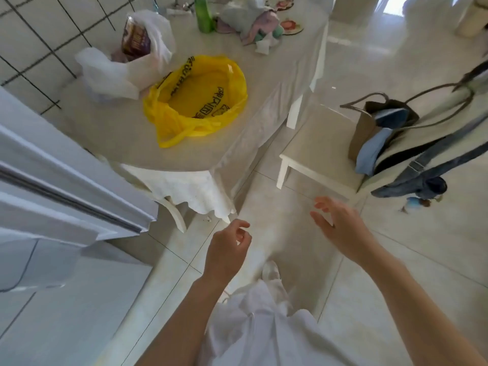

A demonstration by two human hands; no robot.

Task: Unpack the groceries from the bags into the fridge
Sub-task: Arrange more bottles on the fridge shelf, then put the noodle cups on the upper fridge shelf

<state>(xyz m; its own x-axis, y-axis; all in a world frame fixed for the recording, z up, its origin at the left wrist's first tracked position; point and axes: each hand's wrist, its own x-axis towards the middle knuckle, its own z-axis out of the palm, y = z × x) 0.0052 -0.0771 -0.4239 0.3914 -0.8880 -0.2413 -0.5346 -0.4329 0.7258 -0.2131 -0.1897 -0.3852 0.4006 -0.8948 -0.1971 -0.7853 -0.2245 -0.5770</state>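
Left hand (227, 249) fingers loosely curled, holding nothing; right hand (340, 228) fingers spread and relaxed, also empty; both hang over the floor, near side of the table (126, 133), touching nothing.

Step in hand, my read: go back to the bags for the next item. Yellow bag (196, 99) lies on the table mid-left, mouth gaping, inside looks empty from here, though folds at the near edge could hide something small; white bag (111, 72) sits just left and farther, beside it, with a dark printed packet (135, 38) poking out the top; that packet is the likely next pick.

To do it well: reach past the yellow bag, not through it; one hand pins the white bag's rim, the other lifts the packet straight up; thin plastic will cling and drag otherwise.

Fridge (52, 186) is at near left, door edge jutting toward the table corner; tight gap there, mind the elbow when swinging back.

Around: green bottle (203, 14) and heap of cloths (250, 22) at the table's far end; chair (317, 151) on the right carrying a paper bag (369, 128) and denim strap; not obviously groceries.
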